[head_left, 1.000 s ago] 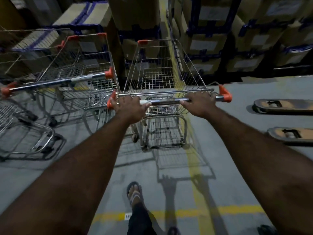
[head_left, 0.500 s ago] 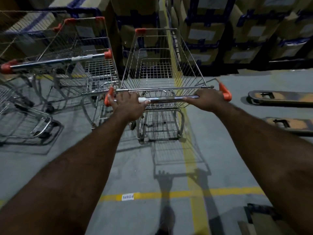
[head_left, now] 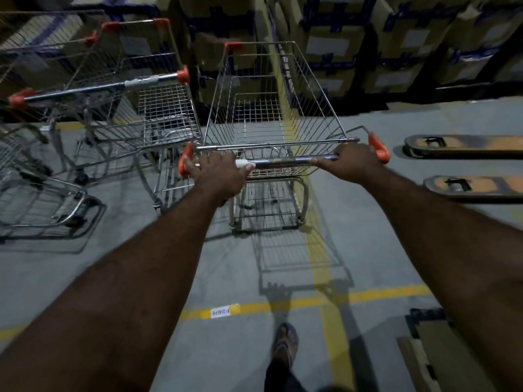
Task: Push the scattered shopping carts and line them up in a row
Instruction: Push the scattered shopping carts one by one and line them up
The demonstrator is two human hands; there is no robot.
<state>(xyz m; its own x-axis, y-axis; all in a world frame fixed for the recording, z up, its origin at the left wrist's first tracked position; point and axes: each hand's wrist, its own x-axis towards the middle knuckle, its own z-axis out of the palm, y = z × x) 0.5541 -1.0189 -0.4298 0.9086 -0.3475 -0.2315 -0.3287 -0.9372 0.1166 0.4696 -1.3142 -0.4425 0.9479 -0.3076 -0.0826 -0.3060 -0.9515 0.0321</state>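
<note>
A wire shopping cart (head_left: 271,108) with orange handle ends stands straight ahead of me, its basket empty. My left hand (head_left: 218,174) grips the left part of its handle bar (head_left: 285,162) and my right hand (head_left: 348,164) grips the right part. A second cart (head_left: 135,108) stands just to the left, its side close to my cart's. The lower frame of a third cart (head_left: 42,199) shows at the far left edge.
Stacked cardboard boxes (head_left: 368,52) wall off the far side, close to the cart's front. Two pallet jack forks (head_left: 467,165) lie on the floor at right. Yellow floor lines (head_left: 319,250) run under the cart. My sandalled foot (head_left: 284,343) is behind it.
The cart has rolled forward toward the boxes with both hands still on its handle, drawing further alongside the cart on the left. My foot has stepped forward into view.
</note>
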